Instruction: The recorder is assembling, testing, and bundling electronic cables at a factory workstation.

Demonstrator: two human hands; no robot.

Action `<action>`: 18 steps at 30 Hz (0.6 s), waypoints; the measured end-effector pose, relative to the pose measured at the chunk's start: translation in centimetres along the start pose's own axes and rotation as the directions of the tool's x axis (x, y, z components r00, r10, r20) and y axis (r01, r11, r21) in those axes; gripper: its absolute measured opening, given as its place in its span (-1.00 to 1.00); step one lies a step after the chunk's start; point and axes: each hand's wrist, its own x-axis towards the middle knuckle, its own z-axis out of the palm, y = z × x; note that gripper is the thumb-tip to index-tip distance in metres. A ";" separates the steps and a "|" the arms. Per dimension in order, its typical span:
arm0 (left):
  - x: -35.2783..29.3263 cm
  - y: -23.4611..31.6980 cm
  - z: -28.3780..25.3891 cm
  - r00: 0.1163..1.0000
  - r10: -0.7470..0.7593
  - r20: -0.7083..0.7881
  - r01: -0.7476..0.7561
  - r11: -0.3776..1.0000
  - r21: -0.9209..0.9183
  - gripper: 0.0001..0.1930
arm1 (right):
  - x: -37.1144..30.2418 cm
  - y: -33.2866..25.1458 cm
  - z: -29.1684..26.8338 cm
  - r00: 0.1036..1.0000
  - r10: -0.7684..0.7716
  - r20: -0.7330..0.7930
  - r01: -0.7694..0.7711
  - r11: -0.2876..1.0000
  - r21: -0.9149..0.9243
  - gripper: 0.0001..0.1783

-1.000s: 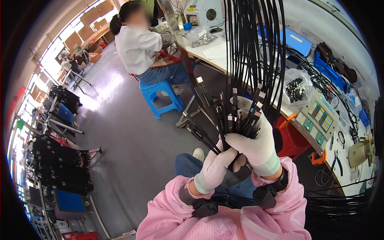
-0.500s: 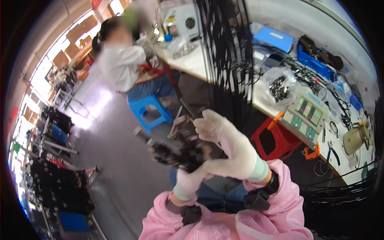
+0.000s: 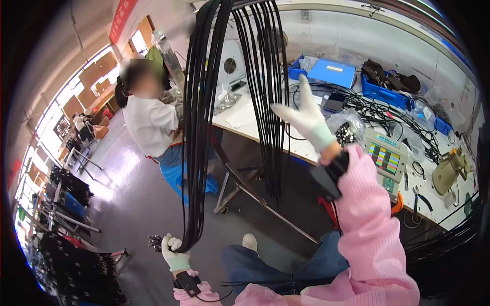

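Low on the left, my left hand [image 3: 174,249], in a white glove, is closed round the lower end of a thick bundle of black cables [image 3: 198,137]. Their dark connector ends [image 3: 155,243] stick out past the fist on its far side. From there the bundle rises to the rack bar [image 3: 258,2] at the top. My gloved right hand [image 3: 306,113] is raised above the bench edge, its fingers stretched and thumb apart, with nothing in it. Just left of it hangs a second row of black cables [image 3: 263,102]; whether the thumb touches them I cannot tell.
A white bench [image 3: 301,146] carries a tester with a coloured screen [image 3: 384,162], a blue box [image 3: 333,74], a bag of metal parts [image 3: 347,130], loose cables and pliers [image 3: 421,199]. A seated co-worker [image 3: 150,120] is at the left. Cable racks [image 3: 76,265] stand far left.
My hands have parted from the dark connector ends in the middle. The left has moved down and left with the bundle, stretching it; the right has risen and opened. The view has tilted up.
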 end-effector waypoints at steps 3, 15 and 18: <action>2.3 -0.9 1.4 0.998 -0.028 -0.050 0.024 0.997 -0.075 -0.95 | 3.5 0.6 2.6 0.996 0.029 -0.079 -0.027 0.999 0.023 -0.17; 8.0 -11.4 3.4 0.972 -0.169 -0.163 0.194 0.969 0.152 -0.76 | -13.0 9.8 5.8 0.677 0.422 0.602 -0.672 0.689 0.272 -0.85; 6.4 -15.4 -1.6 0.776 -0.630 0.036 0.621 0.773 0.131 -0.62 | -20.0 11.7 5.8 0.574 0.609 0.547 -0.804 0.547 0.235 -0.81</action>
